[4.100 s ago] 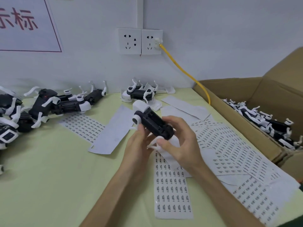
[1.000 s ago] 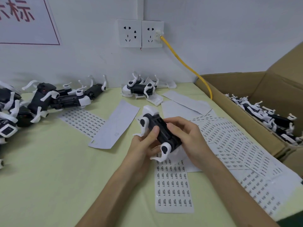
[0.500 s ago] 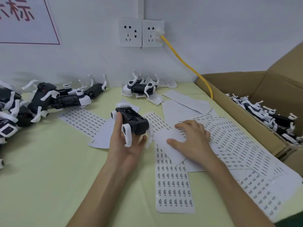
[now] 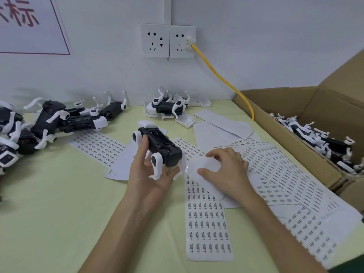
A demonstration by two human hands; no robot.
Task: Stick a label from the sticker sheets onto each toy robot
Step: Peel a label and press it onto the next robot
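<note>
Well, the left hand [image 4: 151,174] grips a blocky black robot [image 4: 159,147] with glossy white legs, held above the matte pale-green tabletop [image 4: 49,203]. The right hand [image 4: 226,170] rests bent-fingered on a blank sheet [image 4: 204,166] among printed sheets [image 4: 208,223]; I cannot tell whether it pinches. A cardboard box [image 4: 285,103] meets the white wall [image 4: 256,46].

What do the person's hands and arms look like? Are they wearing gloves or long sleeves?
No gloves. The left hand and right hand are both bare, with no rings, watch or bracelet showing. The forearms are bare too, with no sleeves over them. A dark green patch shows at the bottom right corner; it may be clothing.
</note>
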